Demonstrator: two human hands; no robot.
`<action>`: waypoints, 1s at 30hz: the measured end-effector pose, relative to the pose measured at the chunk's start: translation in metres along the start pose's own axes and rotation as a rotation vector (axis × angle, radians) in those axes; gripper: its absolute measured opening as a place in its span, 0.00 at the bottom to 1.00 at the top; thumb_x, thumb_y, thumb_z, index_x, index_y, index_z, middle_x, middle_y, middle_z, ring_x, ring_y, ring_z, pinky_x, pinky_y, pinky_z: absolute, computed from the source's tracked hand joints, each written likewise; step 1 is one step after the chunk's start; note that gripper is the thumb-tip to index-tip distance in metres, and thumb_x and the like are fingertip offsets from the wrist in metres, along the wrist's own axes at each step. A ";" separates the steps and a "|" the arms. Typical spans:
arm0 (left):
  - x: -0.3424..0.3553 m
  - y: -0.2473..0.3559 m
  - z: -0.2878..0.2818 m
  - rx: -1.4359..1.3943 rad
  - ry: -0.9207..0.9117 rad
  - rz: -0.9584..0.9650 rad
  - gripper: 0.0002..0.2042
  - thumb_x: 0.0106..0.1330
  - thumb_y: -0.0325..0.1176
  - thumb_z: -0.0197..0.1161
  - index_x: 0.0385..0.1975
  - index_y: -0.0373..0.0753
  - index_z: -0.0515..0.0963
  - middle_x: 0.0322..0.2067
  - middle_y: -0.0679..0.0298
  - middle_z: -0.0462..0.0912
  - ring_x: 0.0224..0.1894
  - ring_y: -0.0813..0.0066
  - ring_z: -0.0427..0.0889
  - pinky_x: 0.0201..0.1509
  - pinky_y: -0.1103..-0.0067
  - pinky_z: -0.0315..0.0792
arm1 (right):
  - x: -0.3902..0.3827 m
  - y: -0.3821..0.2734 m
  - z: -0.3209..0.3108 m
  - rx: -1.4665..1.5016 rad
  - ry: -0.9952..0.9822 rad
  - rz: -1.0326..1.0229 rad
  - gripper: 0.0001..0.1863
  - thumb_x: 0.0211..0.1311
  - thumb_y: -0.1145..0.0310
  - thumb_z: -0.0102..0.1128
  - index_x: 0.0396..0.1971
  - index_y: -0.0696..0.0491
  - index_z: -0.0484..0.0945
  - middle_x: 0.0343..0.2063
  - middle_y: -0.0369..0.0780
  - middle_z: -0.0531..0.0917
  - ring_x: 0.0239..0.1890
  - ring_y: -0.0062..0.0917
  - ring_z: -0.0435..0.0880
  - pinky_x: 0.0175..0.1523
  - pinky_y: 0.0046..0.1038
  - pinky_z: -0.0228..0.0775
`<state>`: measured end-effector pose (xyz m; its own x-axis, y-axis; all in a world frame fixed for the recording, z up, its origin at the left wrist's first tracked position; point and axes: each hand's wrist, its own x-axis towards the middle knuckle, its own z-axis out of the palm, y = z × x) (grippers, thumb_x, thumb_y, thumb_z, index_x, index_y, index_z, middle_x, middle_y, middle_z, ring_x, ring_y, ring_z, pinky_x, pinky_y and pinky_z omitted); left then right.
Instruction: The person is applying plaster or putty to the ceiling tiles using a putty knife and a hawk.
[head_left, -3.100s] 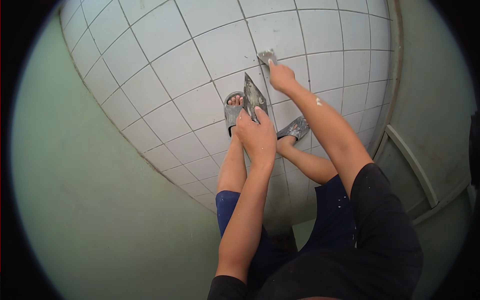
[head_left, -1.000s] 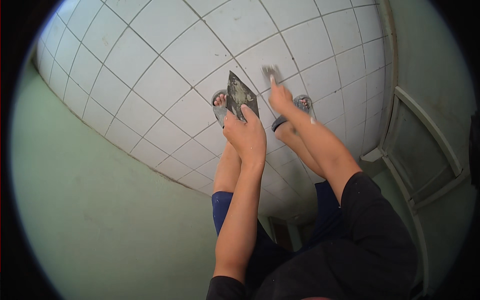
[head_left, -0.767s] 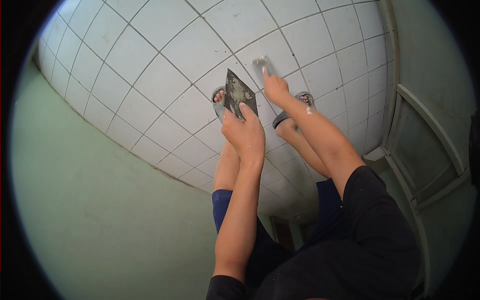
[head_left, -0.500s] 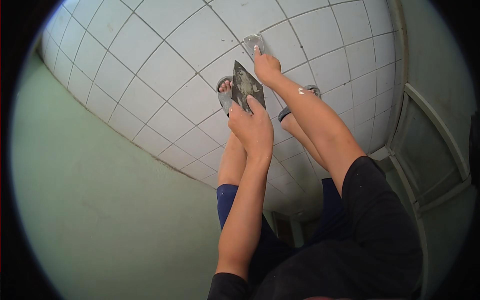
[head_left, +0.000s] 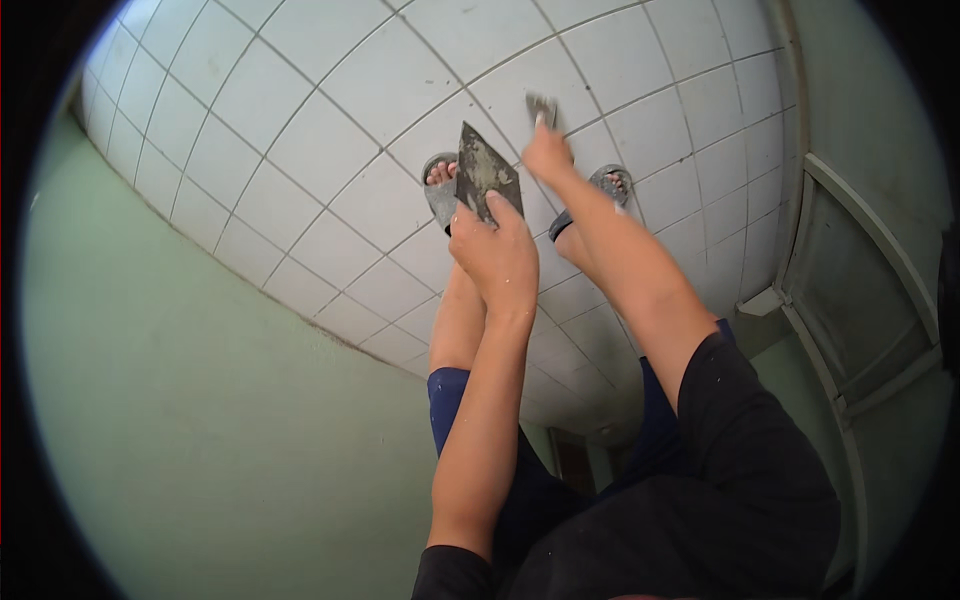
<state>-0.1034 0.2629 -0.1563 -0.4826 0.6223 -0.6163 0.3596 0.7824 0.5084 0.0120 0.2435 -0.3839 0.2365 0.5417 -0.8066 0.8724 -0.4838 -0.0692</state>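
Observation:
My left hand (head_left: 497, 255) is closed on a pointed trowel (head_left: 486, 168), thumb on top of its dark, diamond-shaped blade. Dried pale paste is smeared over that blade, and its tip points away from me. To the right and a little farther off, my right hand (head_left: 549, 152) grips a small putty knife (head_left: 541, 106). Motion blurs this knife, so I cannot tell whether its edge touches the tiles. Beneath both tools lies a white tiled floor (head_left: 350, 135) with dark joints.
My feet in grey sandals stand either side of the tools, the left sandal (head_left: 441, 203) by the trowel and the right sandal (head_left: 606, 182) beside my forearm. A green wall (head_left: 200, 400) borders the floor at left. A framed panel (head_left: 862, 290) stands at right.
My right hand has moved right and slightly nearer, and the putty knife has turned edge-on and blurred. The trowel in my left hand has barely shifted.

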 end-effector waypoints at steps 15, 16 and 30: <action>-0.008 0.000 0.016 -0.006 -0.038 0.068 0.12 0.67 0.30 0.55 0.34 0.23 0.75 0.29 0.39 0.81 0.31 0.41 0.82 0.38 0.62 0.74 | -0.030 0.024 0.018 0.175 -0.234 0.097 0.39 0.59 0.71 0.53 0.72 0.58 0.53 0.48 0.59 0.80 0.54 0.49 0.81 0.58 0.47 0.73; -0.009 -0.002 0.014 0.036 -0.038 0.062 0.12 0.67 0.30 0.55 0.34 0.23 0.75 0.29 0.40 0.82 0.31 0.42 0.82 0.38 0.63 0.74 | -0.031 0.010 0.002 0.203 -0.224 0.091 0.38 0.61 0.71 0.52 0.72 0.58 0.53 0.47 0.58 0.81 0.52 0.49 0.82 0.56 0.47 0.75; -0.006 -0.014 0.011 0.047 -0.015 0.177 0.10 0.67 0.30 0.58 0.35 0.28 0.79 0.27 0.54 0.86 0.27 0.69 0.84 0.35 0.74 0.75 | -0.044 -0.033 0.028 0.328 -0.213 0.170 0.33 0.67 0.69 0.49 0.70 0.60 0.54 0.45 0.57 0.83 0.49 0.46 0.84 0.52 0.42 0.79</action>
<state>-0.0966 0.2489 -0.1662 -0.3964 0.7505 -0.5288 0.4753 0.6605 0.5812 -0.0386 0.2163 -0.3622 0.2416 0.2977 -0.9236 0.6385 -0.7655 -0.0797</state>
